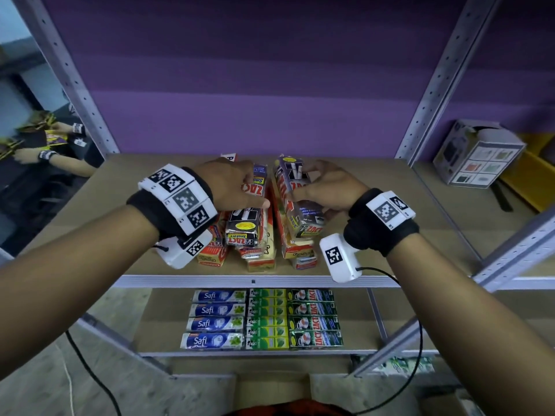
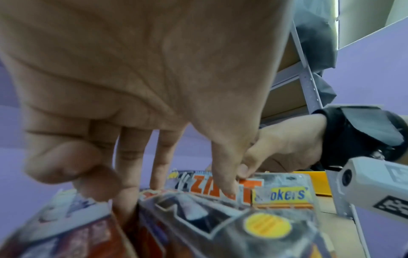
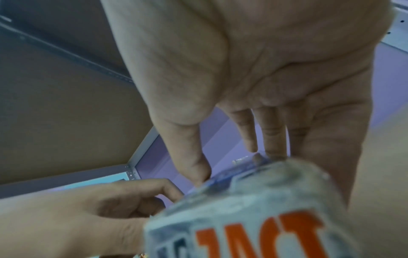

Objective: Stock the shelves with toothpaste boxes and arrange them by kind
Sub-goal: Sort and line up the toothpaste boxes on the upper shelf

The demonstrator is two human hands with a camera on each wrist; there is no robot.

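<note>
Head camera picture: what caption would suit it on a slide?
Left hand and right hand each grip a Zact Smokers box over mixed toothpaste boxes, sorted rows below.

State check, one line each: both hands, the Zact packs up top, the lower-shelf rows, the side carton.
left hand: fingers curled on the left Zact Smokers pack, lying on the pile
right hand: grips the right Zact Smokers pack, tilted up
red and yellow boxes: loose heap, unsorted
Safi boxes: flat, neat column
green boxes: flat, neat column
green Zact boxes: flat, neat column
white carton: top open
</note>
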